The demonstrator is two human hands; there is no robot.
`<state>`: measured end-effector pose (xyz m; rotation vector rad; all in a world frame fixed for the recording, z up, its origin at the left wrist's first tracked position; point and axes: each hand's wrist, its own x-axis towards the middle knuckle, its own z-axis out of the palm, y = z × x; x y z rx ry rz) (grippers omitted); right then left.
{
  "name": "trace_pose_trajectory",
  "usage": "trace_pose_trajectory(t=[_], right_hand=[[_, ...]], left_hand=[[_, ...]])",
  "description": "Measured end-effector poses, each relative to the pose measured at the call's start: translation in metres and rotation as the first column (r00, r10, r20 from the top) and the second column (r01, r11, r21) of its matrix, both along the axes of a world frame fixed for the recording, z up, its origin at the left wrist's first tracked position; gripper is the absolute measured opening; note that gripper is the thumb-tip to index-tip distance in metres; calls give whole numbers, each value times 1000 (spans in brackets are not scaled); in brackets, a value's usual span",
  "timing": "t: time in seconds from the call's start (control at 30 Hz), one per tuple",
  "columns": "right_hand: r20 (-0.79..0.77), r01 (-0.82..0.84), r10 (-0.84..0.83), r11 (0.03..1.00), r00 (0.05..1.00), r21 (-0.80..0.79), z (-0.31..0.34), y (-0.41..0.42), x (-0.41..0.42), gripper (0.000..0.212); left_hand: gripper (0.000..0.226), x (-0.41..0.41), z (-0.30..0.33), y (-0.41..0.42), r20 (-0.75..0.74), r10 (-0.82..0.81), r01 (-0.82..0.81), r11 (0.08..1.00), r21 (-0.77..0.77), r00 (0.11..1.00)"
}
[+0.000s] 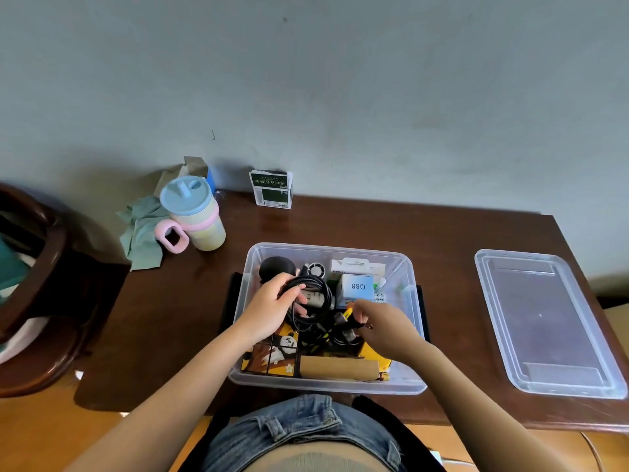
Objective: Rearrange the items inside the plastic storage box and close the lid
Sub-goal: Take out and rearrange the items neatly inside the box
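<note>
A clear plastic storage box (pixel 413 338) stands open on the dark wooden table in front of me. It holds a coiled black cable (pixel 318 294), a black round object (pixel 275 265), a pale blue carton marked Q88 (pixel 357 286), a panda-print puzzle cube (pixel 272 352) and a brown cardboard piece (pixel 337 367). My left hand (pixel 272 306) grips the cable coil over the box. My right hand (pixel 381 327) pinches the cable's black loose end. The clear lid (pixel 544 321) lies flat on the table to the right.
A pastel cup with a blue lid and pink handle (pixel 195 216) and a green cloth (pixel 143 233) sit at the back left. A green-and-white carton (pixel 272 189) stands against the wall. A dark wooden chair (pixel 37 287) is at the far left.
</note>
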<state>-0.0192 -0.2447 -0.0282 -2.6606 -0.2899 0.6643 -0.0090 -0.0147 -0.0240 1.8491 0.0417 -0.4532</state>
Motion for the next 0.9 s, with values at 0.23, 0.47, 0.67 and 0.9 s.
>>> trace_pose_trajectory(t=[0.23, 0.47, 0.67, 0.9], right_hand=[[-358, 388, -214, 749, 909, 538, 44, -17, 3, 18], [-441, 521, -293, 613, 848, 594, 41, 6, 11, 11], [-327, 497, -373, 657, 868, 567, 29, 29, 13, 12], [-511, 346, 27, 706, 859, 618, 24, 56, 11, 11]], left_hand=[[14, 4, 8, -13, -89, 55, -66, 989, -132, 995], [22, 9, 21, -17, -347, -76, -72, 916, -394, 935], [31, 8, 30, 5, -377, -224, 84, 931, -354, 898], [29, 5, 38, 46, -455, -231, 177, 971, -160, 860]])
